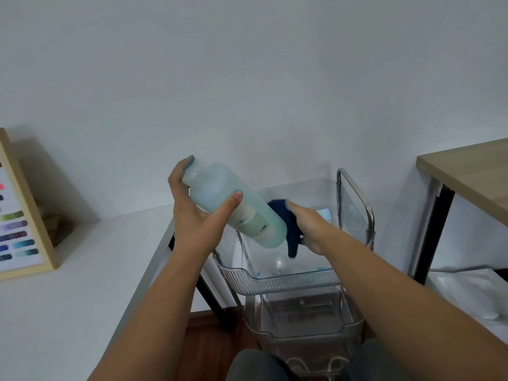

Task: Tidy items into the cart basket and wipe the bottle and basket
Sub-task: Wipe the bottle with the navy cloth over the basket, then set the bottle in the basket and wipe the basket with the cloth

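My left hand (pixel 196 215) grips a pale green translucent bottle (pixel 239 206) around its upper part, holding it tilted above the cart, cap end up to the left. My right hand (pixel 309 229) holds a dark blue cloth (pixel 286 226) pressed against the bottle's lower right end. Under both hands sits the clear plastic top basket (pixel 277 280) of the cart, with a small blue-and-white item (pixel 324 214) inside at the back.
The cart's metal handle frame (pixel 357 202) rises at the right. A lower clear basket (pixel 302 323) sits beneath. A white desk (pixel 82 270) with a wooden-framed colour chart (pixel 19 224) lies left; a wooden table (pixel 472 171) stands right. My knees are at the bottom.
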The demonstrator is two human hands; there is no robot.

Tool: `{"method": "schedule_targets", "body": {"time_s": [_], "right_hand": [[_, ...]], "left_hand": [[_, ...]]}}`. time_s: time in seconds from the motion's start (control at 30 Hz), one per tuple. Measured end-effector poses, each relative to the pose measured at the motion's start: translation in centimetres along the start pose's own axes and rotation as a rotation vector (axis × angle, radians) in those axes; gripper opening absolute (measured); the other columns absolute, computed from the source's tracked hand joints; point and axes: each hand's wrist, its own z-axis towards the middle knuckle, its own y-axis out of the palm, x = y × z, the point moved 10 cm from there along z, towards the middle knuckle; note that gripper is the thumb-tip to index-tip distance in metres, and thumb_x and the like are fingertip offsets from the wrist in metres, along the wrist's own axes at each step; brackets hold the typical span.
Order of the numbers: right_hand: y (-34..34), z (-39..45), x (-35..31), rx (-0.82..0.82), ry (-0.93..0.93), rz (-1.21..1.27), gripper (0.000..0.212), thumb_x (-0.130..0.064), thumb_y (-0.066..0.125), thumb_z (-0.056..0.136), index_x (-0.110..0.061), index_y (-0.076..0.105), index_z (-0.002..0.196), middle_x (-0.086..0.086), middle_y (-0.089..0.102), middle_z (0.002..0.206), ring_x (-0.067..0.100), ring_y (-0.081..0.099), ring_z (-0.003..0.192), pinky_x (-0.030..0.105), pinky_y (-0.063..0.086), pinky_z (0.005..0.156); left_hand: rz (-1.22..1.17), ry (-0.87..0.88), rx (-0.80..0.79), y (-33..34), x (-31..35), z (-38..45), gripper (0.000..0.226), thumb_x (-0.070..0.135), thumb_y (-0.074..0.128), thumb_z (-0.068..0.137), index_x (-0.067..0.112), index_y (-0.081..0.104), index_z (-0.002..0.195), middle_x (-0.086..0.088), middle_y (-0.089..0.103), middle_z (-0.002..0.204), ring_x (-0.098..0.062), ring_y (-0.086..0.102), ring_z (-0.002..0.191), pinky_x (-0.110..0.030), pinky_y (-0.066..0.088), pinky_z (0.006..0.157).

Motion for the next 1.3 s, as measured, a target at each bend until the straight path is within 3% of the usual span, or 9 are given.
{"method": "schedule_targets", "body": {"time_s": [0.2,0.37,0.63,0.8,0.97,1.03,1.1,1.2,1.3], "right_hand": [[-6.4,0.7,1.8,0.231,0.103,0.066,0.061,-0.053,0.052,0.091,-0.009,0.047,0.133,0.009,0.06,0.111,0.027,0.057,0.1,0.039,0.048,0.088],[-10.2,0.8,-1.2,0.372,0.01,-0.022,0.063,-0.052,0.048,0.091,-0.013,0.042,0.14,0.01,0.05,0.136,0.027,0.051,0.114,0.042,0.043,0.101],[-11.1,1.4,-5.0,0.314,-0.107,-0.076,0.058,-0.051,0.051,0.088,-0.033,0.036,0.141,-0.004,0.049,0.126,0.021,0.053,0.109,0.032,0.047,0.073],[-11.0,2.0,-5.7,0.338,-0.158,-0.147,0.061,-0.051,0.051,0.083,-0.034,0.034,0.14,-0.001,0.048,0.134,0.025,0.052,0.116,0.048,0.044,0.1],[-8.8,0.8,-8.0,0.314,-0.242,-0.328,0.034,-0.055,0.047,0.083,-0.027,0.064,0.088,0.008,0.054,0.122,0.028,0.054,0.107,0.042,0.045,0.087],[-6.5,0.2,-9.6,0.181,-0.342,-0.444,0.038,-0.06,0.043,0.082,-0.038,0.072,0.092,0.003,0.062,0.12,0.028,0.051,0.116,0.046,0.041,0.101],[-3.8,-0.6,-11.1,0.0,-0.446,-0.439,0.043,-0.056,0.047,0.087,-0.026,0.071,0.105,0.005,0.068,0.119,0.028,0.057,0.117,0.046,0.043,0.104],[-1.2,-2.1,-13.2,-0.176,-0.563,-0.34,0.029,-0.037,0.051,0.096,-0.022,0.073,0.107,0.0,0.073,0.11,0.017,0.066,0.106,0.03,0.053,0.089],[-1.7,-3.2,-14.8,-0.133,-0.659,-0.376,0.021,-0.029,0.054,0.096,-0.025,0.074,0.102,-0.006,0.073,0.106,0.009,0.066,0.102,0.023,0.052,0.085]], "left_hand": [[0.218,-0.026,-0.113,1.4,-2.6,2.5,0.085,0.035,0.086,0.066,0.054,0.034,0.131,0.01,0.048,0.132,-0.016,0.055,0.118,-0.039,0.053,0.093],[0.414,-0.096,-0.243,3.9,-6.7,3.8,0.083,0.042,0.081,0.063,0.055,0.032,0.129,0.009,0.047,0.128,-0.014,0.05,0.116,-0.042,0.048,0.097],[0.547,-0.243,-0.324,4.5,-12.3,3.4,0.082,0.04,0.081,0.067,0.05,0.027,0.128,-0.004,0.052,0.118,-0.026,0.056,0.1,-0.046,0.052,0.087],[0.765,-0.267,-0.33,4.5,-12.6,4.1,0.086,0.044,0.08,0.068,0.039,0.024,0.133,-0.008,0.048,0.123,-0.028,0.054,0.096,-0.037,0.045,0.075],[1.187,-0.017,-0.373,5.9,-9.1,5.5,0.089,0.057,0.075,0.066,0.025,0.037,0.14,-0.008,0.027,0.152,-0.039,0.027,0.132,-0.046,0.033,0.101],[1.103,0.13,-0.516,9.1,-7.6,4.2,0.093,0.065,0.069,0.066,0.029,0.035,0.144,-0.002,0.019,0.159,-0.036,0.016,0.141,-0.051,0.018,0.111],[0.838,0.048,-0.759,12.4,-7.7,2.1,0.098,0.072,0.064,0.065,0.033,0.03,0.149,0.004,0.025,0.159,-0.029,0.015,0.146,-0.05,0.011,0.116],[0.155,-0.305,-0.937,14.5,-8.0,0.3,0.075,0.048,0.076,0.074,0.03,0.045,0.14,0.004,0.058,0.136,-0.011,0.047,0.132,-0.039,0.04,0.109],[-0.04,-0.386,-0.971,13.8,-8.5,1.0,0.046,0.027,0.078,0.078,0.011,0.064,0.119,-0.011,0.07,0.114,-0.017,0.066,0.107,-0.033,0.053,0.092]]}}
